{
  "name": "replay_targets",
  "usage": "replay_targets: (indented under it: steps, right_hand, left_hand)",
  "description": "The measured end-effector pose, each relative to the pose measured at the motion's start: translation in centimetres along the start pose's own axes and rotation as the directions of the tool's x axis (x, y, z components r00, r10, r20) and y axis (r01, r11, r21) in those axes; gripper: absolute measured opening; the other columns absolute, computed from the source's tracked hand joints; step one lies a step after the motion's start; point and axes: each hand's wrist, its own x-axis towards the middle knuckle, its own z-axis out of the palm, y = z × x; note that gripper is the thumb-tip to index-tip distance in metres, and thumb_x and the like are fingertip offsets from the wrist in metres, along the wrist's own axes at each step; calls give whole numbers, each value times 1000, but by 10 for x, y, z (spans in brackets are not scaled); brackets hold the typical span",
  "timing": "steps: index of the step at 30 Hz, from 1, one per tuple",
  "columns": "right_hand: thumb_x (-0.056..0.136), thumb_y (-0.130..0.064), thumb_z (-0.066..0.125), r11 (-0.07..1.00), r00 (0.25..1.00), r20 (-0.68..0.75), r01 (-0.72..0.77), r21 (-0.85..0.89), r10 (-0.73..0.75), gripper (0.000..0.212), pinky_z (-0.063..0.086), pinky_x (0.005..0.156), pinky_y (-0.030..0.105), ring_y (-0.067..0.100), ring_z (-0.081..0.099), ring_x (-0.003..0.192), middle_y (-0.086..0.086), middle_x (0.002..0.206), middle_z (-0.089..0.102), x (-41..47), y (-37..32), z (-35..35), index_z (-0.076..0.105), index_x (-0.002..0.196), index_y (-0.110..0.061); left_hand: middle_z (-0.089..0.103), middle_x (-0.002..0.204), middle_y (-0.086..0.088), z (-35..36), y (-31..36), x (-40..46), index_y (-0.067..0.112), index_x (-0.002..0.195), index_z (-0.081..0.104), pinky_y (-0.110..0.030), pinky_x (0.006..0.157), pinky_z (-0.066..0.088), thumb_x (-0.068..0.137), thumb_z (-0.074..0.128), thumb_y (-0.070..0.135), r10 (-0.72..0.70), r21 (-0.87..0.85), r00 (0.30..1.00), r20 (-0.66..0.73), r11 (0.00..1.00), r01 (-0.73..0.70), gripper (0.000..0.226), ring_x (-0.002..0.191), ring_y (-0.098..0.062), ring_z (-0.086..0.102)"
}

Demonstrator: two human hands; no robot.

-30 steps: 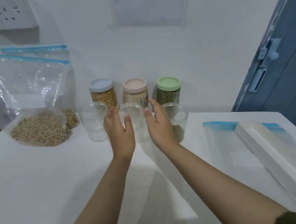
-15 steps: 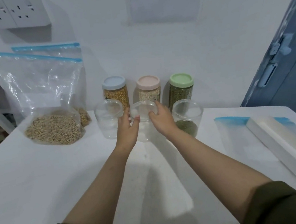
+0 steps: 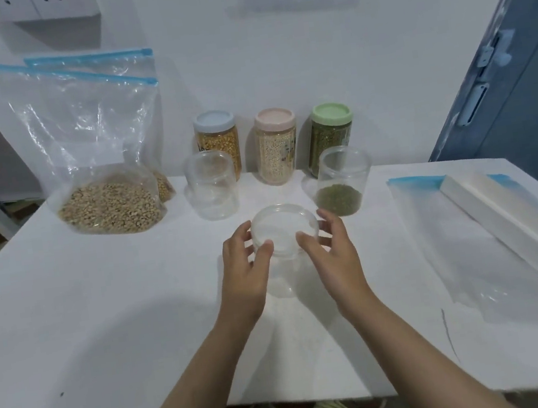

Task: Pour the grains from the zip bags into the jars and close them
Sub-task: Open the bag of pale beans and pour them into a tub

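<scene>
Now the left hand (image 3: 240, 269) and right hand (image 3: 331, 257) are curling fingers round the empty jar (image 3: 281, 233). Next, probably, pouring from the grain bag (image 3: 103, 177) at ten o'clock.

Left hand (image 3: 245, 258) and right hand (image 3: 326, 247) side by side, fingers curled, forearms outstretched

Dim bluish light, soft shadows, wide-angle edge distortion

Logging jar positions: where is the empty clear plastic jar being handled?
In the head view, the empty clear plastic jar sits mid-table between the left hand and right hand, in front of the pink-lidded jar.
</scene>
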Motion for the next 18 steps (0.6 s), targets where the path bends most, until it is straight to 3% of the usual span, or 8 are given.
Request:
replay_targets:
  steps: [3, 6, 11, 13, 15, 16, 18]
  right_hand:
    - [95, -34, 63, 997, 1000, 8, -1, 75, 0, 29, 46, 89, 22, 2, 55, 115, -20, 122, 58, -29, 8, 2, 52, 122, -36]
    - [97, -35, 60, 996, 999, 15, 36, 77, -38, 26, 45, 90, 20, 1, 54, 114, -17, 122, 60, -37, 11, 4, 55, 123, -40]
    - [104, -24, 45, 999, 998, 47, 50, -8, -49, 34, 33, 86, -1, -8, 50, 103, -1, 111, 45, -27, 8, -1, 53, 131, -42]
    - [104, -26, 43, 997, 996, 76, 54, -49, -50, 32, 34, 89, 0, -11, 50, 101, -1, 111, 45, -20, 8, -4, 54, 132, -38]
    - [102, -44, 41, 997, 996, 72, 62, -40, -59, 31, 37, 103, 15, -6, 50, 112, -3, 120, 51, -17, 11, -5, 55, 127, -32]
    - [97, -59, 38, 997, 996, 58, 70, -17, -69, 45, 39, 106, 22, -1, 50, 119, -6, 126, 53, -18, 13, -5, 53, 128, -30]
    - [82, -82, 34, 994, 992, 65, 103, 27, -105, 72, 42, 101, 17, -5, 49, 122, -16, 133, 51, -27, 17, -3, 45, 133, -32]
  left_hand:
    - [52, 129, 16, -11, 1, -26, 37, 134, 47, -37, 102, 46, 86, 49, 46, 23, -23, 999, 40, 999, -23, 49, 118, -7, 53]
    - [58, 126, 17, -16, 2, -35, 41, 134, 45, -36, 100, 45, 86, 46, 45, 19, -24, 995, 95, 1000, -16, 49, 116, -5, 56]
    - [51, 129, 24, -18, 4, -28, 45, 138, 33, -21, 90, 40, 81, 49, 41, -8, -18, 978, 208, 1000, 12, 59, 114, 5, 51]
    - [43, 136, 28, -19, 3, -24, 52, 139, 27, -11, 90, 37, 84, 53, 43, -2, -38, 963, 270, 999, 13, 61, 119, 15, 43]
    - [36, 136, 33, -21, 3, -23, 56, 139, 19, -6, 90, 37, 91, 58, 50, 3, -62, 948, 317, 998, 18, 62, 122, 20, 36]
    - [35, 135, 34, -23, 2, -22, 56, 139, 16, -4, 89, 40, 91, 59, 51, 4, -78, 945, 328, 997, 23, 64, 121, 21, 38]
    - [38, 139, 28, -27, -2, -22, 57, 137, 17, -10, 96, 44, 85, 62, 53, 22, -89, 945, 327, 996, 8, 68, 123, 15, 44]
